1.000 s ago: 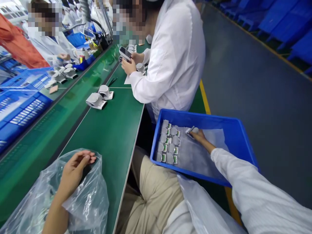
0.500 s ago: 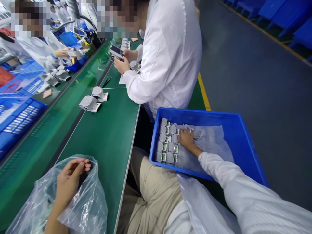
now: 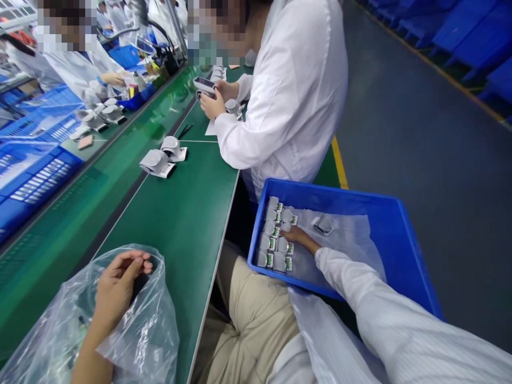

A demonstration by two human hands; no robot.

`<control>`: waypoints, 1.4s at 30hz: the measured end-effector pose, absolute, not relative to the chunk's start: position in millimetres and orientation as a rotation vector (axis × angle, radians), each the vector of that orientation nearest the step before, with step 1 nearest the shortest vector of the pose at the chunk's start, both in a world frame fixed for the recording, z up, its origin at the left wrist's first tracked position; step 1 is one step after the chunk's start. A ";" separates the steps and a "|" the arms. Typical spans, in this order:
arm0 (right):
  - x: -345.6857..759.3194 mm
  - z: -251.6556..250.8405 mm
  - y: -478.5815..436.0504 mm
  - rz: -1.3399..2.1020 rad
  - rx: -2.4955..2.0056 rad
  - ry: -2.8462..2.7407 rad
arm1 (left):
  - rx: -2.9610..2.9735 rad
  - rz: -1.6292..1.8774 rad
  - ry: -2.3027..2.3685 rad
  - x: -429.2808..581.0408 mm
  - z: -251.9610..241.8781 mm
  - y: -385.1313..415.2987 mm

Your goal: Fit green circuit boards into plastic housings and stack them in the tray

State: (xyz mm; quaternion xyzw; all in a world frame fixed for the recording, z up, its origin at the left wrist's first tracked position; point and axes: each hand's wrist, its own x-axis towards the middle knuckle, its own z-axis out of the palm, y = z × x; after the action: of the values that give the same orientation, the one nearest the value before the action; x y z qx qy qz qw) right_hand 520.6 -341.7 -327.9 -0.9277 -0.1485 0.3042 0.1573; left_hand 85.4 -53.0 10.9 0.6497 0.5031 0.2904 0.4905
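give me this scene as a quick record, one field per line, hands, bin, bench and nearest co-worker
Left hand: at the clear bag, fingers curled; grip unclear
Right hand: in the blue bin, at the second column of gray units; grip hidden
Lone unit: on the sheet in the bin, apart from the columns
Bench: green, with two gray pieces close together
Co-worker: white coat, both hands at a device
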 end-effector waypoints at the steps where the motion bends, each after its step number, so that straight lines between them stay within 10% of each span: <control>1: 526.6 -326.4 -341.1 0.844 -2.697 -0.384 | 1.570 0.711 1.219 85.4 10.5 -53.3; 31: 566.0 -379.7 -321.2 0.837 -2.574 -0.630 | 1.518 0.682 1.259 80.8 8.7 -47.7; 42: 640.1 -338.2 -451.0 0.376 -2.797 -0.496 | 1.537 0.632 1.267 87.4 14.2 -53.0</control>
State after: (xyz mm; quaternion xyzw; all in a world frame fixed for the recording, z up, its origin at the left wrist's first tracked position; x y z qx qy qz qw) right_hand 640.1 -451.0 -338.2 -0.9668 -0.1715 0.1298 0.1378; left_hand 87.4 -53.0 14.2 0.6362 0.5244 0.2614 0.5020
